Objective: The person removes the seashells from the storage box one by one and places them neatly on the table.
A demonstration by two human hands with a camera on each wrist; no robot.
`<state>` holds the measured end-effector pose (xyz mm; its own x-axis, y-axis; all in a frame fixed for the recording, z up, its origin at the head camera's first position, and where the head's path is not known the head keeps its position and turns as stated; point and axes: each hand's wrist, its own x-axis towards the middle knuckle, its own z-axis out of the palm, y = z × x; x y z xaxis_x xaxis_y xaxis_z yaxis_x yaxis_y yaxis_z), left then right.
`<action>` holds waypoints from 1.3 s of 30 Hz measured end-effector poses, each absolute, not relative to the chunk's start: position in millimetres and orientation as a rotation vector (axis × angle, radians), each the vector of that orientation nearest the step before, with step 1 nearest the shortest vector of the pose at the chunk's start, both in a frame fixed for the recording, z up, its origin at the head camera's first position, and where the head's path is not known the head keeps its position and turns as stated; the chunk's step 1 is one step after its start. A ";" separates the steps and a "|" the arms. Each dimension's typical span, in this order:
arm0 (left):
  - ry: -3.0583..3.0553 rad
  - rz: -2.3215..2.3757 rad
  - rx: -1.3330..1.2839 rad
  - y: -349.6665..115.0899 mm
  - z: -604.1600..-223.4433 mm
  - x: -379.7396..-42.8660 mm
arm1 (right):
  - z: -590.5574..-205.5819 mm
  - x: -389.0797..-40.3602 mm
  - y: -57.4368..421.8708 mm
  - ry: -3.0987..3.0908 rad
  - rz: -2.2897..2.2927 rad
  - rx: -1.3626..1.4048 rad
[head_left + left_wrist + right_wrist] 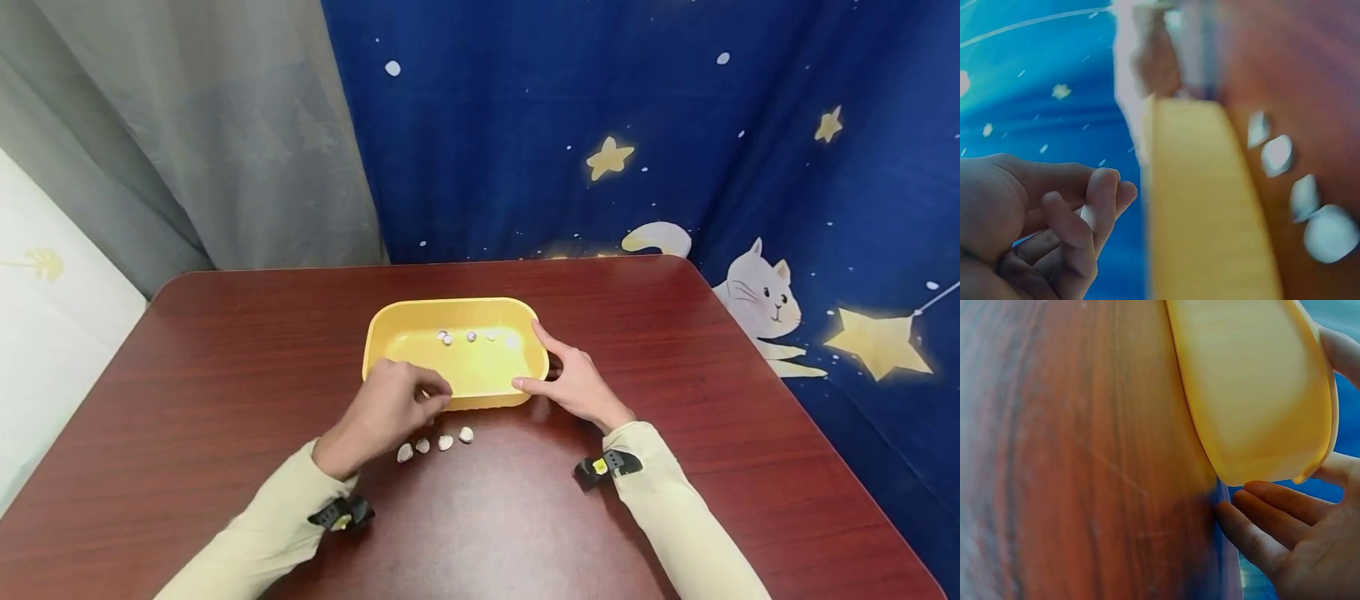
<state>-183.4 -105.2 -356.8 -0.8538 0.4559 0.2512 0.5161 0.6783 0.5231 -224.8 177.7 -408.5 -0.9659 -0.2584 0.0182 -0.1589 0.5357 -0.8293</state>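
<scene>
A yellow plastic basin (487,402) stands on the table, with several small pale pieces (471,337) inside on its floor. My right hand (577,385) grips its right end, thumb at the near rim and index finger at the far corner. Over the near left rim is my left hand (393,406), its thumb and fingers pinched together. A sliver of a small white shell-like piece (1085,214) shows between those fingers, mostly hidden by them. Several white shell-like pieces (446,442) lie in a loose row on the table just in front of the basin.
The reddish-brown wooden table (247,350) extends around the basin on all sides. Behind it hang a grey curtain (225,125) and a blue curtain (510,125) printed with stars and a cat. Each wrist wears a black strap (626,462) over a cream sleeve.
</scene>
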 end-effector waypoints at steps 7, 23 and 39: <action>-2.843 -1.061 -0.584 -122.1 -338.6 -216.7 | -410.0 -227.3 176.7 2.671 -1.412 -0.349; -2.997 -0.918 -0.561 -113.7 -322.9 -273.2 | -409.2 -223.0 176.1 2.674 -1.391 -0.353; -3.192 -0.594 -0.590 -94.3 -332.7 -311.8 | -407.8 -223.3 177.8 2.661 -1.423 -0.366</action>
